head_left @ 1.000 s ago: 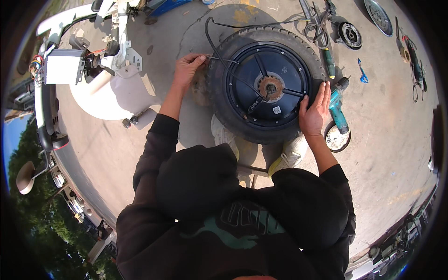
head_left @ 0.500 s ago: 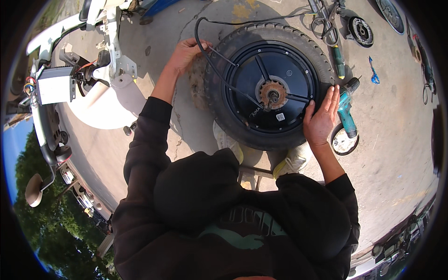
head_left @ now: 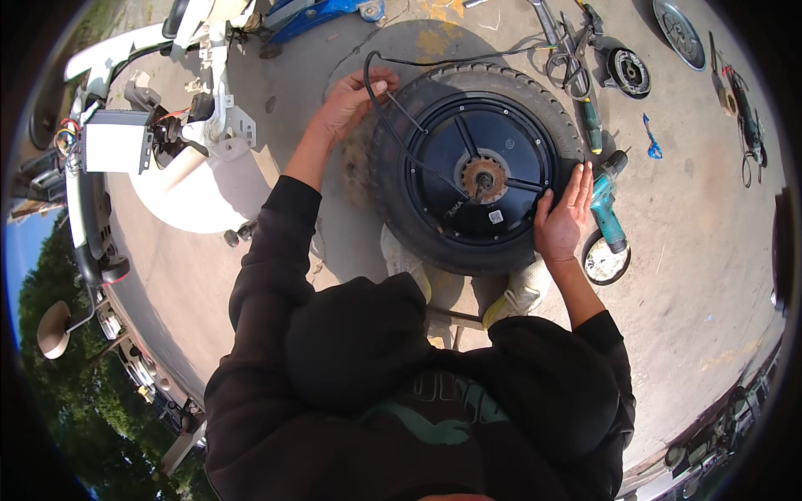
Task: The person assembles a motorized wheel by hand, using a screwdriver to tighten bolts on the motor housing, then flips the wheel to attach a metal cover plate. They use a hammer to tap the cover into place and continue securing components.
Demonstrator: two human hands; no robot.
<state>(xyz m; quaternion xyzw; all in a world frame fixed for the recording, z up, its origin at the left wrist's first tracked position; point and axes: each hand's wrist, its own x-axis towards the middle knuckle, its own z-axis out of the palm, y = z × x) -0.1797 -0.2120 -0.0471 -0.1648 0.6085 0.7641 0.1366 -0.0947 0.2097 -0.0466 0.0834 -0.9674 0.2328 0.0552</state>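
A wheel with a black hub motor (head_left: pixel 468 142) and a knobbly black tyre (head_left: pixel 393 196) rests in front of me between my shoes. My left hand (head_left: pixel 355 102) is closed at its upper left, pinching a thin metal rod (head_left: pixel 407 112), like a hex key. The rod's far end meets the bolts along the cover's edge; whether it sits in one I cannot tell. A black cable (head_left: pixel 373 100) loops past those fingers from the axle. Along the tyre's right side my right hand (head_left: pixel 563 219) lies with straight fingers, pressing against it. A rusty sprocket (head_left: pixel 484 179) surrounds the axle.
Right of the wheel lie a teal cordless drill (head_left: pixel 608 209), a round dish (head_left: pixel 606 260) with white contents, a green-handled screwdriver (head_left: pixel 591 125) and a brake drum part (head_left: pixel 628 73). A white scooter frame (head_left: pixel 219 92) stands at left, a blue metal part (head_left: pixel 309 23) at the top.
The view has shifted slightly, moving the surroundings a little down and left. My left fingers have turned slightly around the rod. My right hand keeps its place on the tyre.
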